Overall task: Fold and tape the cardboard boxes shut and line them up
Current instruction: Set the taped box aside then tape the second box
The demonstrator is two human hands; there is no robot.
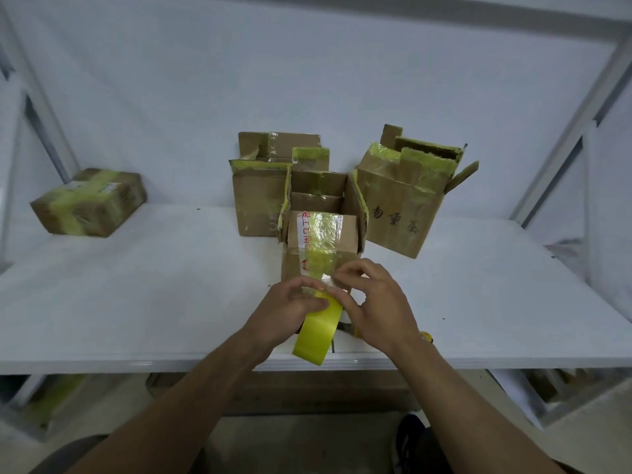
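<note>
One glossy tape roll (316, 333), creased cardboard box (348, 231)

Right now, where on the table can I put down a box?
Two bare patches: between the sealed box and the left open box, and the table right of the lettered box. Crowded around the centre box, where left hand and right hand hold the tape roll.

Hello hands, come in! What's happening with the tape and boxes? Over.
Left hand holds yellow tape roll. Right hand pinches tape end. Nearest box open on top. Nothing blocking.
</note>
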